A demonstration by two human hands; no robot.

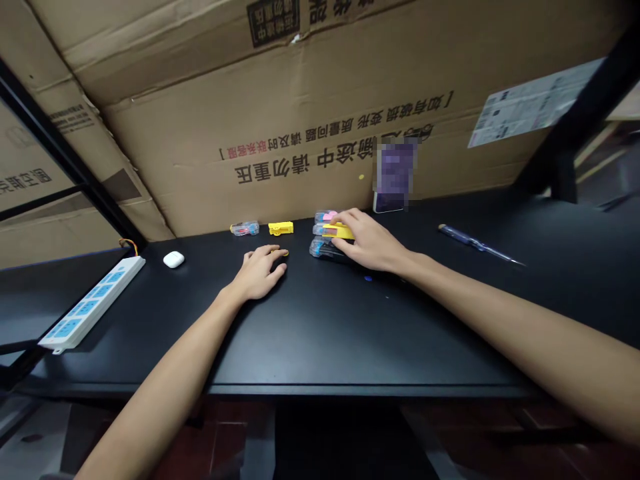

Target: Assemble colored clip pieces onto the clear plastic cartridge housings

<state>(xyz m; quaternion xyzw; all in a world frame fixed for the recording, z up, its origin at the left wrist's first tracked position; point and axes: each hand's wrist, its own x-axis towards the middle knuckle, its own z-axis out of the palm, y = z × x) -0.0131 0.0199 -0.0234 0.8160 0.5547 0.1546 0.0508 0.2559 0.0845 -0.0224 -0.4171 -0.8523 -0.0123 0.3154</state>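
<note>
Both bare arms reach forward from the near edge of view, forearms angling inward. The right hand (367,239) is palm down, its fingers curled forward and its thumb below them, lying nearly parallel in a loose pinch grip; the wrist sits behind that grip, to its right. Left of the grip and slightly nearer the body, the left hand (259,272) is lowered, fingers bent and thumb apart; its fingertip contact is hard to make out.

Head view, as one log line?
left hand: beside small yellow piece; right hand: fingers at longer yellow plastic piece; surface: black tabletop
</note>
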